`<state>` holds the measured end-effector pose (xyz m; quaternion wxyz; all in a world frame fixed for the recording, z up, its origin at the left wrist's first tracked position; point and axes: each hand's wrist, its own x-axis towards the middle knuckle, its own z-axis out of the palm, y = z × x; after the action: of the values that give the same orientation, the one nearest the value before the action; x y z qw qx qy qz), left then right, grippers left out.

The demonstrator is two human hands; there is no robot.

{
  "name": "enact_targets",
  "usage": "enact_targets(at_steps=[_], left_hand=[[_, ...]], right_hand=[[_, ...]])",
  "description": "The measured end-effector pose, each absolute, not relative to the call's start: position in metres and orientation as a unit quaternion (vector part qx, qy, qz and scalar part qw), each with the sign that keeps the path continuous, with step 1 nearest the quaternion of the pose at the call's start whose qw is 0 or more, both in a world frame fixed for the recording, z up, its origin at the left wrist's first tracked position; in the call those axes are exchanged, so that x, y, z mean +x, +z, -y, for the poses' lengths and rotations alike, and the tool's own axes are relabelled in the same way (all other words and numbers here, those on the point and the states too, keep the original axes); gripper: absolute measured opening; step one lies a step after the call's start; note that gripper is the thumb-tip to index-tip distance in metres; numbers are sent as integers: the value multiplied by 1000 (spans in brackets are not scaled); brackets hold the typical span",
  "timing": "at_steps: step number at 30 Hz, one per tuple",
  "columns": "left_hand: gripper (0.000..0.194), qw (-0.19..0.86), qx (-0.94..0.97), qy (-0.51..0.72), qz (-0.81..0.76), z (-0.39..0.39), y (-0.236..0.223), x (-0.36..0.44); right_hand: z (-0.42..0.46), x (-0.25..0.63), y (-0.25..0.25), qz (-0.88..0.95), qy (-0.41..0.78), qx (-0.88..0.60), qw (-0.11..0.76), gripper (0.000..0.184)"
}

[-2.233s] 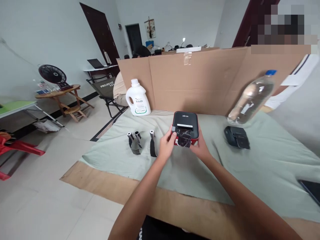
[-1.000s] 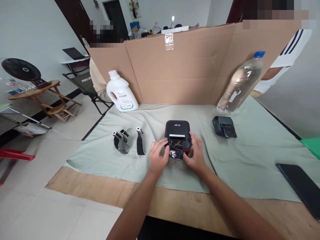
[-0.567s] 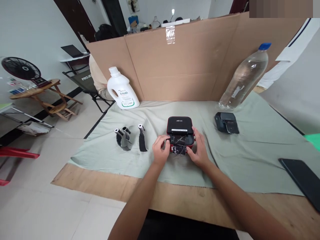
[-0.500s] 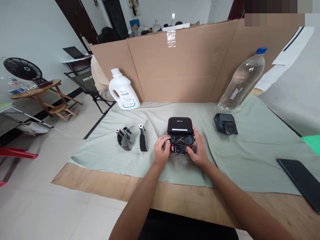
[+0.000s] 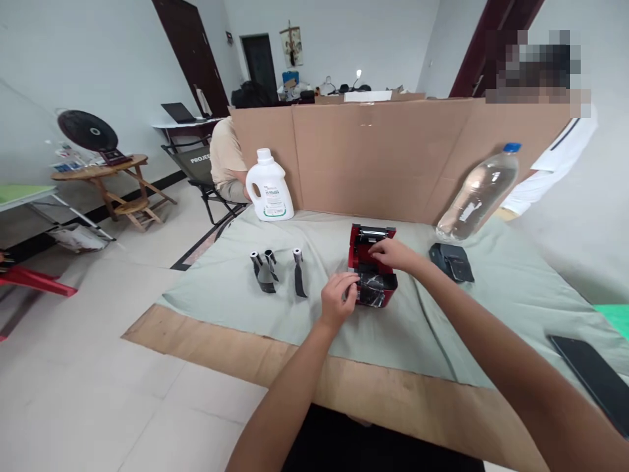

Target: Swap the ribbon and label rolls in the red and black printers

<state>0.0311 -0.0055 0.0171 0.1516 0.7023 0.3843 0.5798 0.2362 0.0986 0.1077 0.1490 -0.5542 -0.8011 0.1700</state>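
A red and black label printer (image 5: 381, 298) stands on the cloth with its lid (image 5: 361, 246) raised, so its red inside shows. A strip of black patterned label (image 5: 372, 288) hangs over its front. My left hand (image 5: 339, 298) is closed on the printer's left side, fingers at the front left corner. Over the opening, my right hand (image 5: 396, 254) has its bent fingertips together in front of the lid's inner side; what they hold, if anything, is hidden. Left of the printer, several small rolls with unwound dark strips stand upright, one roll (image 5: 298, 272) nearest.
A white jug (image 5: 270, 190) stands at the back left before a cardboard screen (image 5: 373, 157). At the right are a clear bottle (image 5: 479, 193) leaning on the screen, a small black device (image 5: 452, 262) and a black phone (image 5: 592, 380). People sit behind the screen.
The printer's lid has gone from closed to raised. My right hand has moved from the printer's right side up to the opening. My left hand stays at the left side.
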Motion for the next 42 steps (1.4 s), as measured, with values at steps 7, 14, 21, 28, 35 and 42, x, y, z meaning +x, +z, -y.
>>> enact_targets(at_steps=[7,14,21,28,35,42], left_hand=[[30,174,700,584,-373,5,20,31],[27,171,688,606,-361,3,20,33],[22,151,667,637,-356,0,17,35],[19,169,636,645,-389,-6,15,35],[21,156,651,631,-392,-12,11,37],[16,138,659,610,-418,-16,5,42]], right_hand=[[-121,232,92,843,157,-514,30,26],[-107,226,84,819,76,-566,63,16],[-69,240,126,801,161,-530,227,27],[-69,148,194,692,335,-513,381,34],[-128,19,179,592,472,-532,379,15],[-150,-25,147,687,394,-541,282,7]])
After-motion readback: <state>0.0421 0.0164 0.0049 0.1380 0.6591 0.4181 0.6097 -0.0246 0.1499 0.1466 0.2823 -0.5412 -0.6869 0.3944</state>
